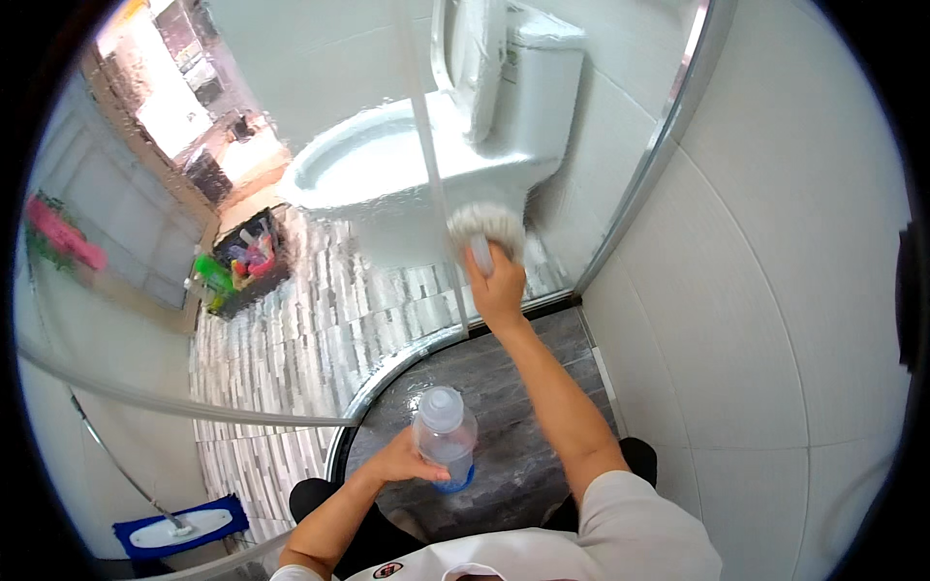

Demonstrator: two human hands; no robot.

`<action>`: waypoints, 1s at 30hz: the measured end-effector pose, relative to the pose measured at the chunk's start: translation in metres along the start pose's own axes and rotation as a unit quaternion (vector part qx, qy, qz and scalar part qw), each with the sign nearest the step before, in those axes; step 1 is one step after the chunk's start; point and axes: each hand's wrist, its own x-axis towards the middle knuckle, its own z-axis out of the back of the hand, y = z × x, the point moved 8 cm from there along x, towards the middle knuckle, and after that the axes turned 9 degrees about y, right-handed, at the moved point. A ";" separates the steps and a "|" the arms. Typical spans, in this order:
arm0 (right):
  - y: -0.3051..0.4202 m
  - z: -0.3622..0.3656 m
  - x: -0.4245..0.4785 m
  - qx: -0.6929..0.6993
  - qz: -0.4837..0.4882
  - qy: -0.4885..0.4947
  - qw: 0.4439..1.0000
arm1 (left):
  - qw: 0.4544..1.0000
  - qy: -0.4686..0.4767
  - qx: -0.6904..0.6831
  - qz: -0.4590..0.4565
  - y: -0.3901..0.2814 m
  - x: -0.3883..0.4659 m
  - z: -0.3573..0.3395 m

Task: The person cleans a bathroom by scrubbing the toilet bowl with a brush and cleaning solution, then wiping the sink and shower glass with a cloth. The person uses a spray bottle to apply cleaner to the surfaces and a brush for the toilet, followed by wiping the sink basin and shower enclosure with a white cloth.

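Observation:
My right hand (503,294) grips the handle of a round, off-white scrubbing brush (483,216). Its fluffy head appears pressed to the wet shower glass (349,43), beside a vertical seal strip (427,138). Lower down, my left hand (396,459) is wrapped around a clear plastic bottle (450,440) with a translucent cap and a blue base. The bottle is upright above the dark shower floor (538,385), and some liquid seems to be inside. Part of the brush handle is hidden by my right fingers.
Behind the glass are a white toilet (378,145) with its lid raised and a black basket (280,279) of cleaning items. A flat mop (182,529) with a blue pad leans at lower left. A curved metal track (407,356) edges the shower floor; a tiled wall (734,290) rises at right.

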 end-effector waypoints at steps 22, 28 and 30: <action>0.181 0.166 0.169 0.054 -0.056 -0.088 0.993 | 0.963 -0.260 -0.066 0.014 -0.302 -0.086 -0.142; 0.271 0.242 0.256 0.096 -0.120 -0.069 0.986 | 0.961 -0.259 -0.096 -0.022 -0.380 -0.093 -0.183; 0.241 0.322 0.272 0.124 -0.130 -0.217 0.960 | 0.963 -0.257 -0.083 -0.017 -0.404 -0.100 -0.196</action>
